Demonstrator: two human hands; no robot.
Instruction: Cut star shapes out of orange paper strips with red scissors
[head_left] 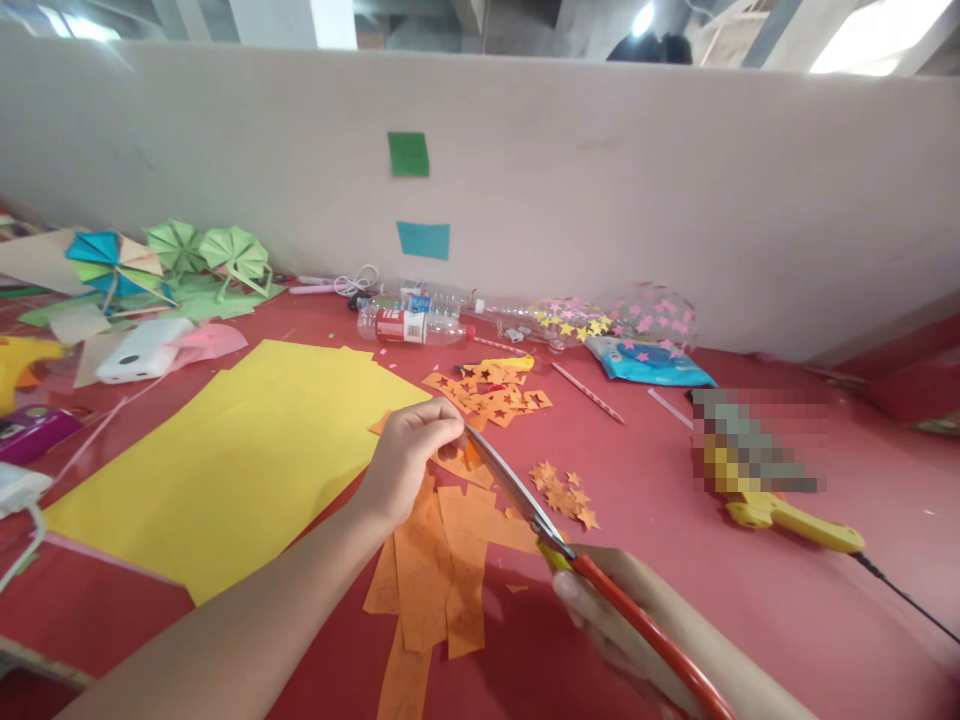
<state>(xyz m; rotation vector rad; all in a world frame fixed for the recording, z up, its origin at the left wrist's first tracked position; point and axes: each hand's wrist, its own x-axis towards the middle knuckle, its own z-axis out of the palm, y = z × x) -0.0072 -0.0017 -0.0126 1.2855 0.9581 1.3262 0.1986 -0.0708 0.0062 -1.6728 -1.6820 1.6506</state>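
Observation:
My left hand (416,450) is closed in a pinch above the orange paper, beside the tips of the scissors (514,490). A small orange paper piece (471,455) shows just under its fingertips; most of it is hidden. Wrapped around the scissors' red and yellow handles is my right hand (622,610), with the blades pointing up and left, nearly together. Below lie several orange paper strips (424,570). Cut orange paper stars (562,492) form a small pile right of the blades. Behind my left hand are orange scraps (491,395) with star-shaped holes.
Yellow sheets (247,450) cover the table's left middle. Plastic bottles (412,325), a red-striped straw (589,392) and a blue wipes packet (652,365) lie along the wall. A yellow glue gun (795,522), partly blurred, rests at right; folded paper umbrellas (232,255) stand far left.

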